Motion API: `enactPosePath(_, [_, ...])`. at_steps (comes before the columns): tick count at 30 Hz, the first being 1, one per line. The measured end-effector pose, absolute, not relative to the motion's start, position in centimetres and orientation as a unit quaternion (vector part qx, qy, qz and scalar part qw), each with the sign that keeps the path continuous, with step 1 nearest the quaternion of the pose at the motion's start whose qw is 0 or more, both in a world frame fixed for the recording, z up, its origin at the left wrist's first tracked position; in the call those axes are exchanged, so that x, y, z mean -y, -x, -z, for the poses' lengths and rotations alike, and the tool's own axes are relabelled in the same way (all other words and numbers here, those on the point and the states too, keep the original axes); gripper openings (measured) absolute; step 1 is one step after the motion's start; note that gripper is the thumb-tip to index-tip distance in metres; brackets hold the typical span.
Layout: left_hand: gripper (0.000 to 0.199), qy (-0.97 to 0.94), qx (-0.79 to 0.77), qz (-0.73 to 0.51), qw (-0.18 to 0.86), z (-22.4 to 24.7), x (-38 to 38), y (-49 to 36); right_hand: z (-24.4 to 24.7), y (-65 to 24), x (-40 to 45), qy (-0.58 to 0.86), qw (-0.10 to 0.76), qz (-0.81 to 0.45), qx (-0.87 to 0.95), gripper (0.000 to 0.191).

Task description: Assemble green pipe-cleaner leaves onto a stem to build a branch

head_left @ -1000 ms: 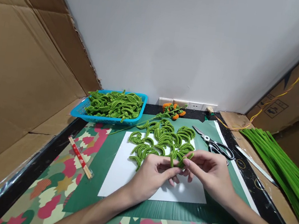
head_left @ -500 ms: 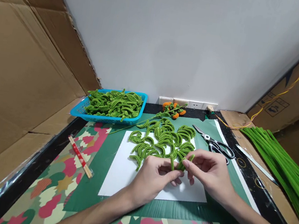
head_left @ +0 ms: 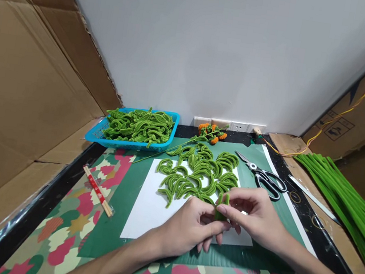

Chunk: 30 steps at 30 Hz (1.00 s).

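Observation:
Both hands meet over the front of a white paper (head_left: 143,213). Pinched between the fingers and thumb of my left hand (head_left: 194,228) is the lower part of a small green fuzzy piece (head_left: 221,212), its two tips standing up. My right hand (head_left: 250,211) grips the same piece from the right, thumb and fingers closed on it. Some fingertips and the piece's lower end are hidden. Many curved green fuzzy pieces (head_left: 203,172) lie in clusters on the paper just beyond my hands.
A blue basket (head_left: 129,145) heaped with green pieces stands at the back left. Orange flowers on a green stem (head_left: 214,139) lie at the back. Black-handled scissors (head_left: 262,174) and long green stems (head_left: 343,207) are on the right. Wrapped chopsticks (head_left: 98,191) lie left.
My left hand has shifted slightly right and down, closer to my right hand. The green piece between the hands now stands more upright, its two tips side by side.

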State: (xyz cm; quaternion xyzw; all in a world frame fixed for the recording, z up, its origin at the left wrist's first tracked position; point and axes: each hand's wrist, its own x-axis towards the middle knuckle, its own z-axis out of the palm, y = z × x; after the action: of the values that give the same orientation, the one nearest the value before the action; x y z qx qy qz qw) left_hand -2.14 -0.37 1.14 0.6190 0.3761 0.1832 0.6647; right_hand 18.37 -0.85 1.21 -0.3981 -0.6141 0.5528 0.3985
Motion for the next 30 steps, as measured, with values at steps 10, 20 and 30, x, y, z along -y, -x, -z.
enactPosePath(10, [0.039, -0.668, -0.373, -0.157, 0.624, -1.65, 0.23, 2.32, -1.20, -18.34, 0.80, 0.408, 0.408, -0.570, 0.586, 0.032])
enactPosePath(20, [0.034, -0.676, -0.291, -0.086, 0.672, -1.84, 0.31, 2.80, -1.10, -18.59, 1.35, 0.362, 0.376, -0.556, 0.647, 0.022])
enactPosePath(30, [0.037, -0.601, -0.281, -0.119, 0.739, -1.14, 0.19, 2.57, -1.43, -18.58, 1.30, 0.390, 0.390, -0.525, 0.648, 0.029])
